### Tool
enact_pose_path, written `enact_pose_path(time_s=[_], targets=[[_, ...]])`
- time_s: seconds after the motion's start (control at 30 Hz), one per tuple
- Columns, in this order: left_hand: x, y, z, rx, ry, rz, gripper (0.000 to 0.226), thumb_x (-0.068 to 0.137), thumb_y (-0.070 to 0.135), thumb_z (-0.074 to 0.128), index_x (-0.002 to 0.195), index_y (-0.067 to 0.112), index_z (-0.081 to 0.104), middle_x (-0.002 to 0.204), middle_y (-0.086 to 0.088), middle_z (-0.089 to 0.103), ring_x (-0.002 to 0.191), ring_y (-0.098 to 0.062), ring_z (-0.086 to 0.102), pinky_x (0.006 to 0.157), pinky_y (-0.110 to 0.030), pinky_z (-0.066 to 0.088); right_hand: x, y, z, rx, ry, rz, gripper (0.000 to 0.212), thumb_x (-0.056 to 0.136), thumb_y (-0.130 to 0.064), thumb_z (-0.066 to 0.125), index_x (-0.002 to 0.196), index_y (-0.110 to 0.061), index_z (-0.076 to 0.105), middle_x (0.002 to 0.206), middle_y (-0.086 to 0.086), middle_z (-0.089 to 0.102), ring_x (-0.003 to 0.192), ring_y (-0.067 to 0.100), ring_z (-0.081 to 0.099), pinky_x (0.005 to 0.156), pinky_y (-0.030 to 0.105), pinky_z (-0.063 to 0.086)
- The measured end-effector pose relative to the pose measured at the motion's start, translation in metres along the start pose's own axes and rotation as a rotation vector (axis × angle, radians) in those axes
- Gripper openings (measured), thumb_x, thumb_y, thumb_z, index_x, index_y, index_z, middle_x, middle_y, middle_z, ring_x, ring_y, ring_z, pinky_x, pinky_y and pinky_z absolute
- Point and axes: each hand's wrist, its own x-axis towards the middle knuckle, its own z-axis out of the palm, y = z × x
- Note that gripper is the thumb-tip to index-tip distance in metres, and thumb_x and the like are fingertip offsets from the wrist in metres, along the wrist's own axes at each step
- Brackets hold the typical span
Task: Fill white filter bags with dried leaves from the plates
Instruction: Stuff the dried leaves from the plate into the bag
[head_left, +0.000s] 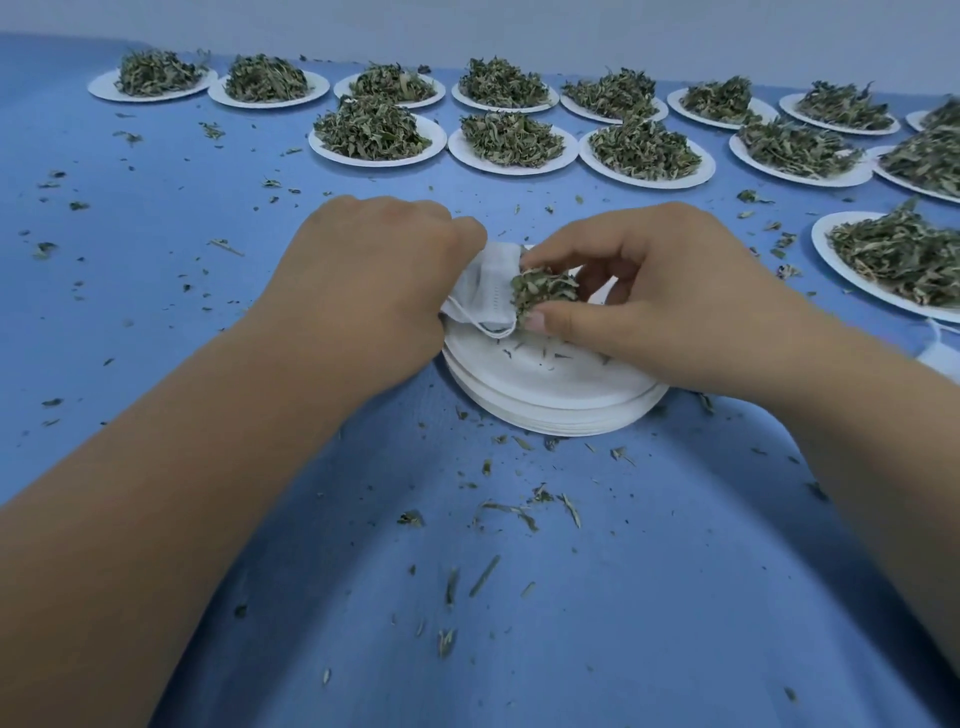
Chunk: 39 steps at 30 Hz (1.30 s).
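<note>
My left hand (374, 270) grips a white filter bag (485, 293) and holds it just above a stack of empty white plates (550, 389). My right hand (665, 301) pinches a clump of dried leaves (543, 293) between thumb and fingers, right at the bag's mouth. The clump touches the bag's edge; how much is inside the bag is hidden. Only small leaf crumbs lie on the top plate of the stack.
Several white plates heaped with dried leaves (379, 135) stand in two rows at the back, and one more plate (893, 260) is at the right. Leaf bits are strewn over the blue cloth (156, 234). Another white bag (940, 353) shows at the right edge.
</note>
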Motion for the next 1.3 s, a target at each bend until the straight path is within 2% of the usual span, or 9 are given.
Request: enact_pose_path(time_s=[0.2,0.47,0.57,0.67,0.8,0.93,1.1,1.23,1.3], targets=[[-0.002,-0.001,-0.003,-0.1,0.062,-0.024,0.025,0.077,0.015,0.064,0.1,0.021,0.055,0.082,0.001,0.054,0.075,-0.031,0.053,0.064,-0.034,0.03,0.003,-0.005,0.005,0.215,0.095,0.033,0.029,0.079,-0.031,0.086,0.103,-0.032,0.069,0.091,-0.02,0.075,0.071,-0.002,0.061,0.063,0.008,0.046],[-0.003,0.005,-0.005,-0.252,0.168,-0.002,0.045,0.079,0.034,0.068,0.121,0.022,0.055,0.093,0.001,0.064,0.085,-0.033,0.059,0.075,-0.042,0.045,0.002,-0.009,0.005,0.477,0.151,0.103,0.02,0.085,-0.017,0.082,0.099,-0.014,0.067,0.075,0.0,0.076,0.057,0.006,0.057,0.046,0.016,0.041],[-0.001,0.004,-0.005,-0.258,0.255,0.015,0.034,0.08,0.029,0.065,0.111,0.018,0.057,0.083,0.0,0.063,0.074,-0.034,0.056,0.067,-0.041,0.045,0.003,-0.013,0.009,0.571,0.146,0.108,0.018,0.084,-0.016,0.083,0.097,-0.015,0.07,0.083,0.015,0.076,0.065,0.013,0.061,0.057,0.025,0.048],[-0.002,0.007,-0.003,-0.385,0.222,-0.043,0.028,0.079,0.03,0.063,0.105,0.02,0.059,0.077,0.001,0.062,0.07,-0.031,0.056,0.062,-0.04,0.047,0.002,-0.017,0.011,0.556,0.151,0.092,0.017,0.081,-0.014,0.085,0.095,-0.017,0.076,0.082,0.004,0.078,0.072,0.02,0.065,0.069,0.035,0.057],[-0.001,0.013,-0.002,-0.465,0.186,-0.056,0.028,0.077,0.036,0.057,0.101,0.019,0.057,0.078,0.002,0.06,0.07,-0.029,0.056,0.062,-0.044,0.049,0.003,-0.021,0.011,0.458,0.206,0.101,0.014,0.079,-0.019,0.086,0.084,-0.031,0.079,0.065,-0.003,0.071,0.054,0.012,0.058,0.047,0.023,0.043],[0.001,0.019,0.0,-0.452,0.2,-0.045,0.025,0.077,0.029,0.065,0.098,0.018,0.055,0.074,0.004,0.057,0.07,-0.03,0.054,0.06,-0.04,0.045,0.006,-0.028,0.015,0.303,0.25,0.062,0.022,0.073,-0.013,0.081,0.085,-0.025,0.068,0.077,-0.002,0.069,0.066,0.01,0.064,0.064,0.022,0.054],[0.001,0.021,0.0,-0.465,0.192,-0.046,0.025,0.071,0.034,0.053,0.093,0.022,0.052,0.064,0.014,0.039,0.066,-0.026,0.046,0.06,-0.035,0.037,0.009,-0.031,0.023,0.239,0.292,0.018,0.017,0.07,-0.011,0.079,0.079,-0.018,0.067,0.071,-0.006,0.067,0.065,0.013,0.066,0.065,0.031,0.056],[-0.002,0.013,-0.001,-0.498,0.207,-0.064,0.022,0.07,0.036,0.051,0.088,0.023,0.049,0.066,0.009,0.049,0.067,-0.028,0.051,0.059,-0.037,0.04,0.004,-0.028,0.017,0.395,0.137,0.008,0.018,0.077,-0.014,0.085,0.091,-0.023,0.077,0.085,-0.001,0.076,0.079,0.019,0.075,0.073,0.047,0.063],[-0.001,0.012,0.0,-0.515,0.235,-0.083,0.024,0.074,0.035,0.056,0.091,0.018,0.056,0.074,0.004,0.058,0.072,-0.03,0.055,0.062,-0.043,0.046,0.001,-0.024,0.01,0.502,0.035,-0.014,0.024,0.084,-0.004,0.08,0.105,-0.016,0.077,0.099,0.002,0.077,0.092,0.02,0.075,0.079,0.046,0.063]])
